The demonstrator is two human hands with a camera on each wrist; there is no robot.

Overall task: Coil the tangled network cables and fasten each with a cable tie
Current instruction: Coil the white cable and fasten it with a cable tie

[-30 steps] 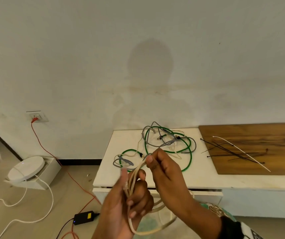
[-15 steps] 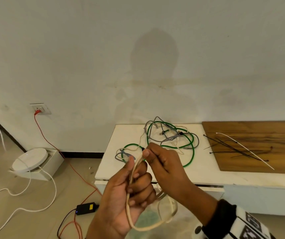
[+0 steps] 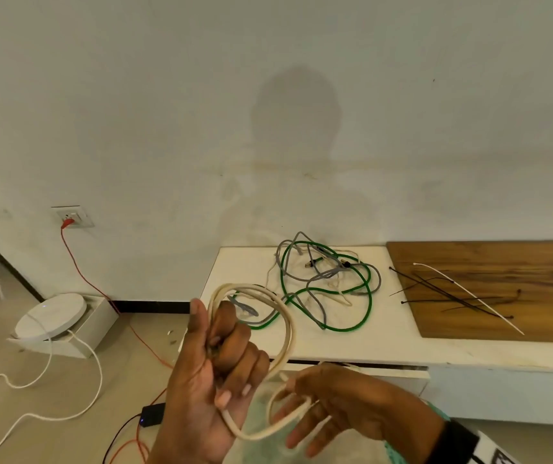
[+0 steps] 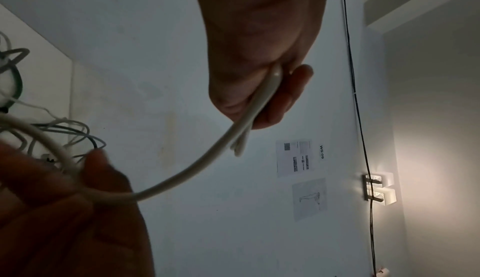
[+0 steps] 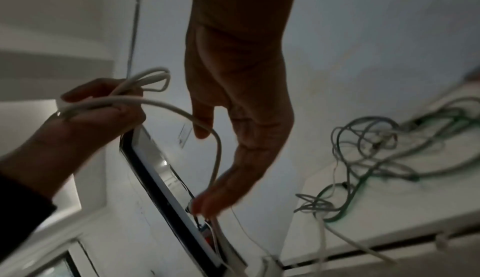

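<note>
A: From the head view, what is going on?

B: The left hand point(image 3: 214, 366) is gripping a bundle of loops of the cream cable point(image 3: 285, 326), fingers curled round it, thumb standing up. The right hand point(image 3: 332, 403) is lying below it with fingers spread and relaxed, a slack run of the same cable draping over them. I am judging this as mid-coil: several turns are made, and at least one loop is left to gather.

A: And the rest of the job?

B: The green cable point(image 3: 367, 296) and the grey cable point(image 3: 377, 279) are lying tangled together on the white surface point(image 3: 352, 343), untouched. The cable ties point(image 3: 449, 289) are lying loose on the wooden board point(image 3: 502, 259) to the right. No coil is looking fastened yet, so most of the work is remaining.

A: Is the left wrist view agreeing?

B: Yes, the cream cable is running out from between the curled fingers point(image 4: 293, 94) and arcing down to the other hand.

A: The right wrist view?

B: The fingers point(image 5: 226, 195) are hanging straight and loose, with the cable curving past them up to the gripped bundle; whether they are pinching it at the tips I cannot tell.
</note>
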